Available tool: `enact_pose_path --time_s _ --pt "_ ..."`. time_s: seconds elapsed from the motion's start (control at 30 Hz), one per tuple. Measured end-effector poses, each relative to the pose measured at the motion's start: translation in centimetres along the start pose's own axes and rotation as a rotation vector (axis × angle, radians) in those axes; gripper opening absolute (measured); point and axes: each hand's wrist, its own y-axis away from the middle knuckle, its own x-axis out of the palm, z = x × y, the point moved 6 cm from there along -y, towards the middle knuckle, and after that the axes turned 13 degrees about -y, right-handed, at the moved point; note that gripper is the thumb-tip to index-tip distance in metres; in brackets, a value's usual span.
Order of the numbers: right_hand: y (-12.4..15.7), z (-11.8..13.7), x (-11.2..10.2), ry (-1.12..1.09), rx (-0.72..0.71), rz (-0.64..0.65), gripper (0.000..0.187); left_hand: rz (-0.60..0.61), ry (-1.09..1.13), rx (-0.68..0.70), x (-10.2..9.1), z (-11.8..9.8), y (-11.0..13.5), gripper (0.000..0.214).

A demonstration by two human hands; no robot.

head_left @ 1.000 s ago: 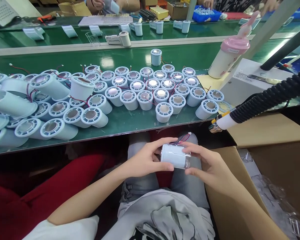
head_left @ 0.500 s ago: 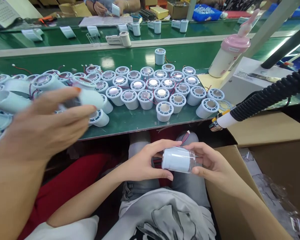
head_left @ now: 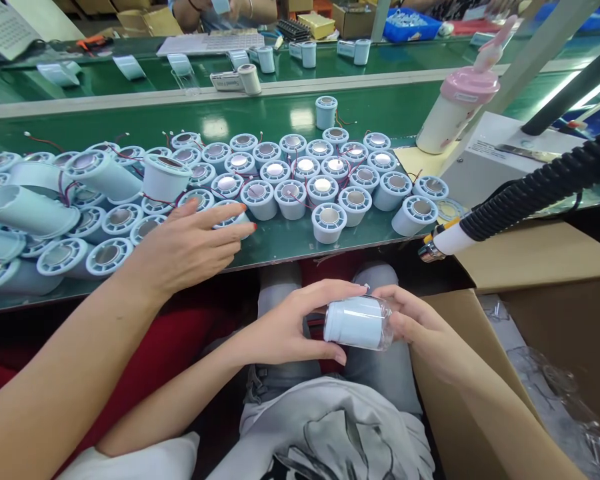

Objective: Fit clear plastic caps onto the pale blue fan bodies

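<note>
Above my lap I hold a light blue cylinder point(head_left: 353, 323) lying on its side, inside a clear plastic sleeve point(head_left: 385, 325). My left hand point(head_left: 300, 323) curves around its left end, thumb below and fingers above. The fingers of my right hand point(head_left: 420, 323) close on the sleeve's right end, which extends past the cylinder. A small white connector point(head_left: 367, 288) shows just above the cylinder; its wires are mostly hidden. Many similar blue cylinders point(head_left: 329, 223) with ribbed ring tops stand on the green bench point(head_left: 285, 248) before me.
From the left, a co-worker's hand point(head_left: 190, 243) reaches to a cylinder at the bench edge. A black corrugated hose point(head_left: 540, 190) hangs at right, above an open carton point(head_left: 473, 333) of clear plastic pieces. A pink-lidded bottle point(head_left: 460, 107) stands behind. Opposite, another person's hands hold something.
The co-worker's hand has moved right and down, setting a cylinder at the bench edge. My right fingers have shifted on the sleeve. The connector and wires above my cylinder have dropped lower.
</note>
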Motion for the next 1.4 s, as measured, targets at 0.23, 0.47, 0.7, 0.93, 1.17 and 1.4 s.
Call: enact_pose_path --time_s 0.23,0.47,0.7,0.93,1.17,1.4 --pt "-0.4 -1.0 0.2 -0.081 0.108 -0.050 0.049 0.028 -0.039 0.051 -0.1 -0.1 0.0 0.081" --pt "-0.7 -1.9 1.2 -0.193 0.239 -0.062 0.060 0.000 0.005 0.098 0.0 -0.1 -0.1 0.083" --pt "-0.4 -2.8 2.0 -0.270 0.436 0.008 0.071 0.016 0.012 0.005 0.0 -0.4 -0.1 0.067" --pt "-0.3 -1.9 0.5 0.111 0.020 -0.018 0.075 -0.005 0.192 -0.192 0.2 -0.3 0.3 0.060" --pt "2.0 1.6 1.7 0.789 -0.691 0.107 0.056 0.070 0.327 -0.327 0.8 0.3 0.5 0.068" --pt "1.1 0.0 0.0 0.131 -0.223 0.005 0.047 0.129 0.365 -0.277 0.7 -0.1 0.1 0.075"
